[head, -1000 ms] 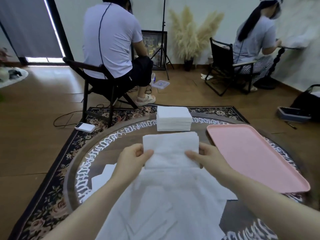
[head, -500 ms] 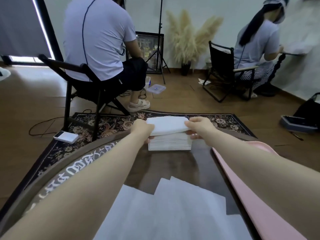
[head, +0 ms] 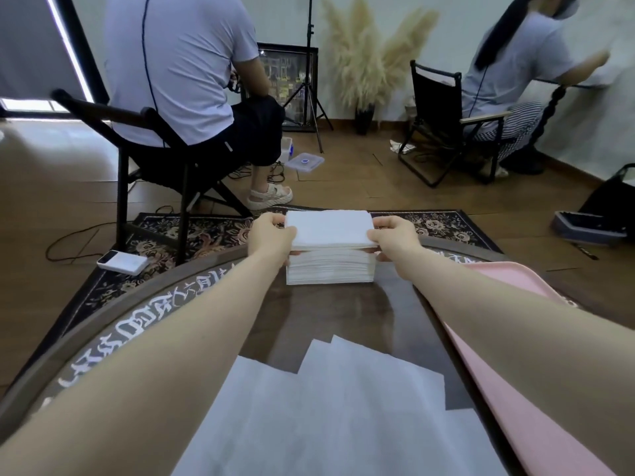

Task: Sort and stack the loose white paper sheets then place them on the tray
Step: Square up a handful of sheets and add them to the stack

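A small bundle of white paper sheets [head: 330,228] is held just on top of a thick white stack [head: 330,267] at the far side of the round dark table [head: 343,310]. My left hand [head: 271,238] grips the bundle's left edge and my right hand [head: 393,237] grips its right edge. Loose white sheets [head: 326,407] lie spread over the near part of the table. An empty pink tray [head: 515,389] lies on the right side of the table, partly under my right forearm.
Beyond the table, two people sit on black folding chairs [head: 151,156] with their backs to me. A white phone [head: 122,262] lies on the patterned rug [head: 192,235]. A light stand [head: 311,73], pampas grass [head: 371,53] and a dark box [head: 587,228] stand on the wood floor.
Both hands carried the bundle from near my body out to the far stack and lowered it onto the stack's top. The camera leaned forward with the reach.
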